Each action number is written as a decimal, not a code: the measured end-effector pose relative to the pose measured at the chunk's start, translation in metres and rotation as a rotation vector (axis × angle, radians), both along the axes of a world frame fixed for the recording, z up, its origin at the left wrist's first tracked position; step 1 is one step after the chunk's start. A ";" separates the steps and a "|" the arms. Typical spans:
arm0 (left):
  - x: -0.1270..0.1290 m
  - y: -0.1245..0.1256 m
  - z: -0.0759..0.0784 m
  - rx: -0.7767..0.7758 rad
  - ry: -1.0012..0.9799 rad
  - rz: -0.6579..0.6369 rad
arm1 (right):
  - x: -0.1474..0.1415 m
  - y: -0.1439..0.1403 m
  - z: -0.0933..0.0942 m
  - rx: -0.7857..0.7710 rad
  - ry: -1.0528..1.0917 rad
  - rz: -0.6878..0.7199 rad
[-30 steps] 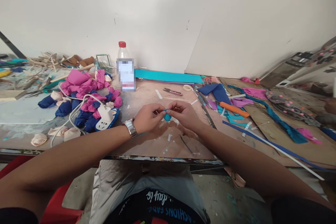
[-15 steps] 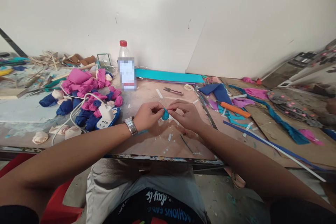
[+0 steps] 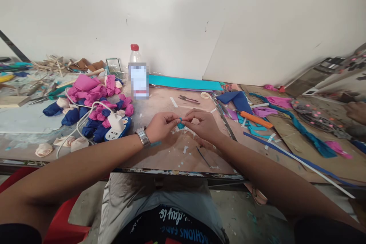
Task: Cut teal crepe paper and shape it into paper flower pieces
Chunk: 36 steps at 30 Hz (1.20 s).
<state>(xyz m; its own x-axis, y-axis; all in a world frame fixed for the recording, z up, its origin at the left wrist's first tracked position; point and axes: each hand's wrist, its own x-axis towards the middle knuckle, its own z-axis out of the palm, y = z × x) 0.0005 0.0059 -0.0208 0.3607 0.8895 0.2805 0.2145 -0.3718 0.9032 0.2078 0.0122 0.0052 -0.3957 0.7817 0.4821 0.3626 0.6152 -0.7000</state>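
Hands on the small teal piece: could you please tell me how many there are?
2: the left hand and the right hand, at opposite sides of the teal piece.

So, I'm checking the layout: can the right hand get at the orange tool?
Probably yes: the orange tool lies uncovered on that side, though the right hand is busy at the teal piece.

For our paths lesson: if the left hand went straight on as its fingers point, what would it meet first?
Past the small teal piece the left hand pinches, probably the right hand; depth is unclear.
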 end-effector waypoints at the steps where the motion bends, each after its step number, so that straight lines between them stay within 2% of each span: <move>1: 0.000 0.001 0.000 -0.008 -0.006 -0.003 | 0.000 0.000 0.000 -0.001 -0.005 -0.004; 9: 0.000 0.001 -0.001 0.015 -0.020 -0.015 | 0.001 -0.001 0.002 0.003 -0.043 0.048; 16: -0.001 0.002 0.001 0.016 0.000 0.024 | 0.000 0.002 -0.003 -0.189 -0.099 -0.059; 21: 0.000 0.003 0.000 -0.045 -0.012 0.019 | 0.000 0.000 -0.002 -0.173 -0.118 -0.070; 25: 0.004 -0.002 0.000 -0.070 -0.120 -0.015 | -0.002 -0.001 -0.002 -0.171 -0.047 -0.080; 29: 0.006 -0.004 0.001 -0.092 -0.205 -0.053 | -0.003 0.001 -0.004 -0.281 0.098 -0.014; 36: 0.004 -0.003 0.002 -0.071 -0.109 -0.057 | -0.001 0.003 -0.006 -0.380 0.186 0.099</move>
